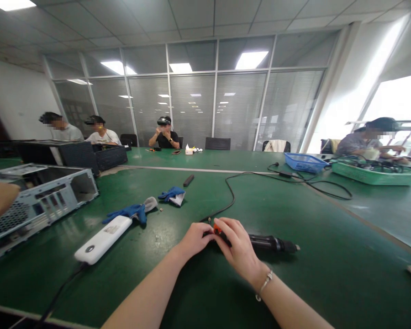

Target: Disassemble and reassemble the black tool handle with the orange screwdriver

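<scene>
A black electric screwdriver (274, 244) lies on the green table, its bit end pointing right. My right hand (239, 251) is closed over its rear part, where a bit of orange shows by the fingertips. Close against that rear end, my left hand (194, 240) pinches where the black power cord (231, 192) meets the tool. The fingers largely hide this joint. From there the cord runs back across the table to the right.
On the left are a metal computer case (60, 196), a white power strip (104, 238) and blue-grey gloves (130, 212). A dark bar (188, 180) lies farther back. Blue (304, 163) and green (373, 173) baskets stand right. Several people sit around; an arm (0, 200) shows at left.
</scene>
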`<action>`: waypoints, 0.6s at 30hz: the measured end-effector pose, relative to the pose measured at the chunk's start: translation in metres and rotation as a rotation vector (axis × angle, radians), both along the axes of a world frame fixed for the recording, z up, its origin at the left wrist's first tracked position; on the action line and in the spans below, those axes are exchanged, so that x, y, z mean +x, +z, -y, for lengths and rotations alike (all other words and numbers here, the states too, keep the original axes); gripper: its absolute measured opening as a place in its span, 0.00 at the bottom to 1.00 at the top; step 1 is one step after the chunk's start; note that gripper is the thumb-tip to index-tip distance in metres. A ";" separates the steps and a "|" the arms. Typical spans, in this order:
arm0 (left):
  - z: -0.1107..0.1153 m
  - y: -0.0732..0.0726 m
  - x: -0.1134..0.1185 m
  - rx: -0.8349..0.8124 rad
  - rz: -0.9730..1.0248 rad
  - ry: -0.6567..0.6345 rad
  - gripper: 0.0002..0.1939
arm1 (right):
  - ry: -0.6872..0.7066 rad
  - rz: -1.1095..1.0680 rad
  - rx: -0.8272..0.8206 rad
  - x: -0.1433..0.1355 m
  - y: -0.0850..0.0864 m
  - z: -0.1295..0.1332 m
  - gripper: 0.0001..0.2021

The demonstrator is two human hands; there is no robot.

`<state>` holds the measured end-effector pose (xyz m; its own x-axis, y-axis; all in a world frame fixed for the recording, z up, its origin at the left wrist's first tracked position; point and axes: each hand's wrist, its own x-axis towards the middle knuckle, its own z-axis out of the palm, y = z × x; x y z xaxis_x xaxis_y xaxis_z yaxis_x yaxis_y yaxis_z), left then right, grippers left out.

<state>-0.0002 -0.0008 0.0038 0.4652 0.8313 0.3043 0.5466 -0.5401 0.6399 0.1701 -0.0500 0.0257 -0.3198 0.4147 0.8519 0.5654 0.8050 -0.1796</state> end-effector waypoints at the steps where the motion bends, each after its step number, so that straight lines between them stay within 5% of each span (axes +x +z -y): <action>1: 0.000 0.000 0.000 -0.003 0.000 0.000 0.07 | -0.011 -0.004 0.007 0.000 0.000 -0.001 0.22; 12: -0.003 -0.002 -0.001 -0.010 0.038 -0.013 0.07 | 0.029 -0.241 0.091 0.010 -0.001 0.000 0.33; 18: -0.001 -0.002 -0.003 -0.005 0.049 -0.014 0.08 | 0.043 -0.039 -0.060 0.009 0.013 0.016 0.26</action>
